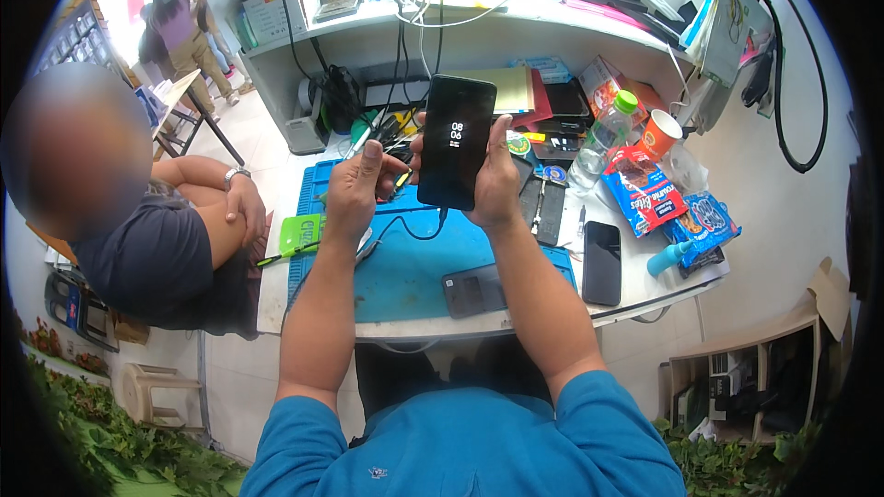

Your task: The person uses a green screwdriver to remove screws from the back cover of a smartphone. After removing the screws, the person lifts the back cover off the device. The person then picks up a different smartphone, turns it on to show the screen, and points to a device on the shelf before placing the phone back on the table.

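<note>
white workbench with a crowded shelf above it fills the middle of the shop, a seated person at its left end. on it lies a blue mat. above the mat, the right hand is clamped on a black phone, its lit screen facing up. the left hand is just beside the phone, thumb raised, fingers curled; whether they close on anything, i cannot tell. to the right are a red snack packet, a clear bottle, a second phone lying flat and an orange cup. a thin black cable meets the held phone's lower edge.
</note>
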The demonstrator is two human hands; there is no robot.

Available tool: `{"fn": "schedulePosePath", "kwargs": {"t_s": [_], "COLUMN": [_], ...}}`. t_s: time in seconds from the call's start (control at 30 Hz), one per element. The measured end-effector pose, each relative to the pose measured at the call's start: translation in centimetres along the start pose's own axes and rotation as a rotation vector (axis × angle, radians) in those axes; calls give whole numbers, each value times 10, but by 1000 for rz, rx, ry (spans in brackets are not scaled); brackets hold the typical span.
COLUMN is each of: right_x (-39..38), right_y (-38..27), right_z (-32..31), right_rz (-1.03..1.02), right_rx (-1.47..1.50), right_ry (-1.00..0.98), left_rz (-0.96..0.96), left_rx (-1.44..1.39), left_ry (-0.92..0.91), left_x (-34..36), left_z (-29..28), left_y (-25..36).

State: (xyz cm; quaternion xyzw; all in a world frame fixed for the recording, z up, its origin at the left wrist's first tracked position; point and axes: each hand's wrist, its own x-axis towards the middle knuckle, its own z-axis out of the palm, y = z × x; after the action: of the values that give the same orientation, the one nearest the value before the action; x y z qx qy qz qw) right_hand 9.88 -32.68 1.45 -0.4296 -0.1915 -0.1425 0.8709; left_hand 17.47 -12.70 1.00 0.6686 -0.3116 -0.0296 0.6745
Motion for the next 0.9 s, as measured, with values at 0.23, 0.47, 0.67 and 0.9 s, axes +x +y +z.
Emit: {"fn": "schedulePosePath", "kwargs": {"t_s": [0.23, 0.47, 0.67, 0.9], "right_x": [1, -2, -2, -1], "right_y": [0, 2, 3, 6], "right_z": [1, 2, 0, -1], "right_rz": [-40, -57, -86, -52], "right_rx": [16, -28, -46, 30], "right_ry": [46, 166, 155, 183], "left_rz": [92, 182, 245, 288], "left_rx": [-5, 130, 171, 159], "left_ry": [73, 108, 107, 118], "left_x": [0, -6, -10, -9], "left_z": [4, 5, 12, 12], "left_y": [-10, -6, 3, 0]}}
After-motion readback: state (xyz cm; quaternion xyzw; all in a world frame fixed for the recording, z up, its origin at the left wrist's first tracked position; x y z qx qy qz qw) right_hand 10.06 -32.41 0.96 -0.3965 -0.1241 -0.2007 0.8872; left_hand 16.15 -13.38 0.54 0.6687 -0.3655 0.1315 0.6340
